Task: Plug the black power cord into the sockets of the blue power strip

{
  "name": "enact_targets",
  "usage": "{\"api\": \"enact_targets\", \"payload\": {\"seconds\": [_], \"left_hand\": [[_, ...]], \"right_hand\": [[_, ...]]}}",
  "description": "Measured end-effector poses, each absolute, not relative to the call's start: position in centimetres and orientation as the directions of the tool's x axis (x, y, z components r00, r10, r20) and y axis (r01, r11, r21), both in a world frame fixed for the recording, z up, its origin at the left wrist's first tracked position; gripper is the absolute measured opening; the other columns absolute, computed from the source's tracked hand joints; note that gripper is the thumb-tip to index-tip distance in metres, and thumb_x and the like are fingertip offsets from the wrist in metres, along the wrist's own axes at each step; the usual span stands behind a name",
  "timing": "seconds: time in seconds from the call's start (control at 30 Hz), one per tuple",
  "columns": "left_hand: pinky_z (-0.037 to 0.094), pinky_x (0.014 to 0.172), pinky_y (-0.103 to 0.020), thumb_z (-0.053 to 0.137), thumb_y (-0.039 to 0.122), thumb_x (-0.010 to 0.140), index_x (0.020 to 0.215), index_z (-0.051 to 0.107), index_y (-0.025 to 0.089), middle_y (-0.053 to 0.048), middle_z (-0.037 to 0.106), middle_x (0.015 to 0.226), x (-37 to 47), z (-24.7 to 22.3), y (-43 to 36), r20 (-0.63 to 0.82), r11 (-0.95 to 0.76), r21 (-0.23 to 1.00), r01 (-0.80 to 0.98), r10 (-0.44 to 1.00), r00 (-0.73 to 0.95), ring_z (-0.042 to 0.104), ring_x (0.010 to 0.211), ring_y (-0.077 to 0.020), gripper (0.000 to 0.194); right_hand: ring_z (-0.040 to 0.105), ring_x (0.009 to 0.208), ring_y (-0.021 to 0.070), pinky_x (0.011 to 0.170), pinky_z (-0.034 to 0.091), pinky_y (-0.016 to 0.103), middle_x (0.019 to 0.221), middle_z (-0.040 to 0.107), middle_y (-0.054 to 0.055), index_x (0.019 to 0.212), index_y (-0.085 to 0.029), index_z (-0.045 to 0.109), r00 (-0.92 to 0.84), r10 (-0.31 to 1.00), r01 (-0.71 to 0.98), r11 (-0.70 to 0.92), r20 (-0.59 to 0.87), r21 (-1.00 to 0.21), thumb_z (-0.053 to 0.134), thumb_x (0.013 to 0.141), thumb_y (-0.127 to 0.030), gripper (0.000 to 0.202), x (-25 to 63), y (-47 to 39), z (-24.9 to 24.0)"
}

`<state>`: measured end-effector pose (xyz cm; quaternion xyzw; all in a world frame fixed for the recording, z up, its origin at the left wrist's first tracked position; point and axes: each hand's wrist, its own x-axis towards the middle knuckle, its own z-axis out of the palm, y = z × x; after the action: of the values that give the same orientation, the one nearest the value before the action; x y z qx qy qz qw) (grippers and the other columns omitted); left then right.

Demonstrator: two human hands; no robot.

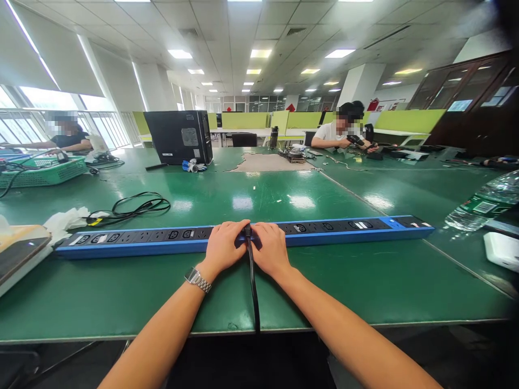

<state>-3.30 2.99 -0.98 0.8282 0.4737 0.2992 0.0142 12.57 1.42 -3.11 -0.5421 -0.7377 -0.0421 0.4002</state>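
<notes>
A long blue power strip (133,250) with black socket faces lies crosswise on the green table. At its middle, both my hands meet around the black plug (248,231) of a power cord. My left hand (226,243), below a metal wristwatch (198,279), is closed with thumb and fingers against the plug's left side. From the right, my right hand (270,249) pinches the same plug, its fingers resting over the strip. The black cord (253,286) runs from the plug toward me and over the table's front edge. My fingers hide the socket beneath the plug.
A coiled black cable (140,205) lies behind the strip's left part. A device (24,251) is at the left edge; a water bottle (484,200) and white box (503,249) are at right. Farther back stand a computer tower (178,138) and green basket (60,172). Two people sit across.
</notes>
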Motion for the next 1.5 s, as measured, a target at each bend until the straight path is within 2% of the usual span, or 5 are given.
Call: {"api": "enact_targets", "payload": {"seconds": [0.5,0.77,0.93,1.13,1.5], "left_hand": [[0.045,0.092,-0.037,0.053,0.025,0.091,0.121,0.063,0.029,-0.002,0.073,0.107,-1.7,-1.6,3.5,0.541,-0.470,0.370,0.802,0.811,0.225,0.063,0.103,-0.0206,0.032],[0.049,0.088,-0.031,0.055,0.039,0.091,0.118,0.064,0.024,-0.005,0.073,0.105,-4.9,-0.2,3.9,0.655,-0.431,0.541,0.722,0.755,-0.039,0.066,0.095,-0.0201,0.032],[0.051,0.079,-0.028,0.054,0.047,0.087,0.107,0.068,0.019,-0.004,0.074,0.093,-10.5,0.3,4.2,0.597,-0.228,0.705,0.672,0.702,-0.388,0.068,0.084,-0.0190,0.037],[0.053,0.077,-0.029,0.061,0.046,0.076,0.099,0.072,0.020,-0.004,0.075,0.084,-12.7,-0.1,3.6,0.438,-0.187,0.708,0.681,0.873,-0.216,0.069,0.081,-0.0217,0.036],[0.050,0.086,-0.034,0.054,0.042,0.084,0.113,0.066,0.022,-0.006,0.073,0.099,-12.6,0.2,2.8,0.423,-0.284,0.551,0.785,0.906,0.030,0.067,0.089,-0.0233,0.038]], "right_hand": [[0.051,0.112,0.0280,0.094,0.039,0.043,0.120,0.063,0.010,0.112,-0.021,0.061,-0.002,0.785,0.873,0.303,0.619,-0.382,0.060,0.083,-0.034,0.032,12.5,1.7,-3.7],[0.051,0.114,0.0298,0.096,0.039,0.046,0.122,0.062,0.010,0.112,-0.022,0.060,-0.008,0.790,0.867,0.311,0.613,-0.390,0.063,0.078,-0.033,0.037,12.8,2.0,-4.1],[0.051,0.114,0.0295,0.096,0.039,0.045,0.122,0.062,0.009,0.111,-0.022,0.060,0.004,0.805,0.860,0.300,0.593,-0.414,0.065,0.076,-0.033,0.037,12.8,2.0,-4.1],[0.050,0.114,0.0289,0.097,0.038,0.045,0.121,0.062,0.009,0.110,-0.022,0.060,0.016,0.816,0.853,0.291,0.579,-0.433,0.064,0.076,-0.032,0.036,12.7,1.9,-3.8],[0.050,0.114,0.0282,0.098,0.037,0.045,0.120,0.062,0.008,0.109,-0.022,0.062,0.012,0.819,0.840,0.303,0.574,-0.450,0.061,0.077,-0.032,0.034,12.8,2.0,-4.0]]}}
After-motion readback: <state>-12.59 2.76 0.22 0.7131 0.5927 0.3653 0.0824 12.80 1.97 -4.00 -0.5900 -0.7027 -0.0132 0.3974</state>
